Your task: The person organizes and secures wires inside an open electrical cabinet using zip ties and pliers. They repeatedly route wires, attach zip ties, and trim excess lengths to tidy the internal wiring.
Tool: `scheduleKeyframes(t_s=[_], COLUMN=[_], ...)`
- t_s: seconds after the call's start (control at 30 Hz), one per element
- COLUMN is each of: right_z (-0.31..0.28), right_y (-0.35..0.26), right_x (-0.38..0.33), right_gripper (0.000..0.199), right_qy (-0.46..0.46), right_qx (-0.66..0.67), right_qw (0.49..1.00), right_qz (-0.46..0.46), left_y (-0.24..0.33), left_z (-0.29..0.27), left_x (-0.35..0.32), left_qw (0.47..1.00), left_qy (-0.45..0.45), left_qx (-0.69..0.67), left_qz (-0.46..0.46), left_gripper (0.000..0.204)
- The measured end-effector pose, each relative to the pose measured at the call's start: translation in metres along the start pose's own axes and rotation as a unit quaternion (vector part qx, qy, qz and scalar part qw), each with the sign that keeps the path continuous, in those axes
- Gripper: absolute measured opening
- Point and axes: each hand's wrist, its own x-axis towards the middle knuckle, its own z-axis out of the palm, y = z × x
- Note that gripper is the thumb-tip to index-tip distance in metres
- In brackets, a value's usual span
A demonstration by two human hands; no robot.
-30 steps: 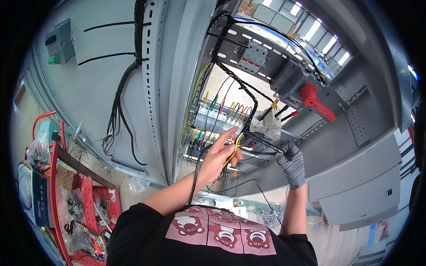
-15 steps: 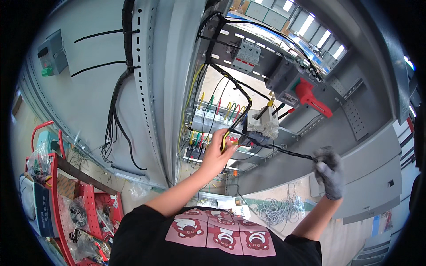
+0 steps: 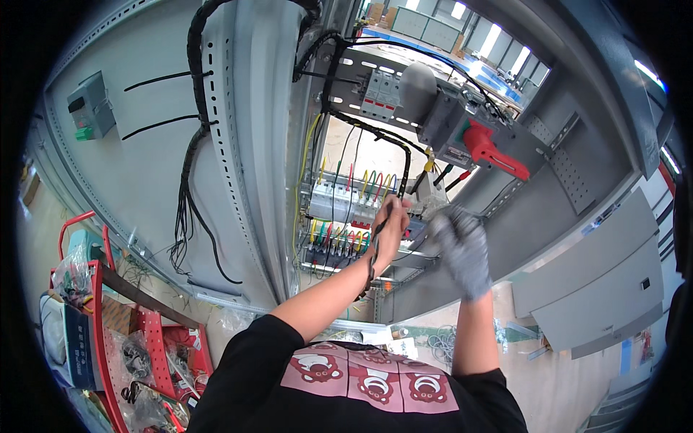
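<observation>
My bare left hand [image 3: 390,229] is closed around a black wrapped wire bundle [image 3: 406,164] inside the grey cabinet. The bundle comes down from the upper crossbar, and its loose tail hangs along my left forearm. My right hand [image 3: 463,251], in a grey glove, is just right of the left one, in front of a pale boxy device [image 3: 432,189]. Motion blur smears its fingers, so any grip there cannot be told. Behind the left hand sit a row of white breakers [image 3: 338,196] with coloured wires and a lower row of dark terminals [image 3: 328,255].
A red rotary handle [image 3: 492,150] juts out at upper right, near a small white breaker [image 3: 380,94]. On the left door hangs a black wire harness [image 3: 189,169] with cable tie ends sticking out. A red cart [image 3: 99,317] with bagged parts stands at lower left.
My right hand has moved left from the stretched bundle tail to beside my left hand. The tail now droops over my left forearm. The view has shifted slightly.
</observation>
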Motion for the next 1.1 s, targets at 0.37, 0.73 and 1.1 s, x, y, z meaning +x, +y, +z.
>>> scheduleKeyframes(t_s=[0.37, 0.73, 1.1], right_z=[0.072, 0.138, 0.147], right_y=[0.135, 0.139, 0.145], right_x=[0.058, -0.011, -0.012], right_gripper=[0.009, 0.012, 0.016], right_qy=[-0.323, -0.177, -0.206], right_qx=[0.449, 0.411, 0.413], right_qw=[0.778, 0.879, 0.873], right_qz=[0.298, 0.164, 0.157], left_y=[0.053, 0.070, 0.063], left_z=[-0.018, -0.006, 0.009], left_x=[-0.031, -0.044, -0.046], left_qw=[0.776, 0.722, 0.697], left_qy=[-0.293, -0.278, -0.254], left_qx=[-0.513, -0.606, -0.632], left_qz=[-0.222, -0.188, -0.224], left_gripper=[0.044, 0.043, 0.048])
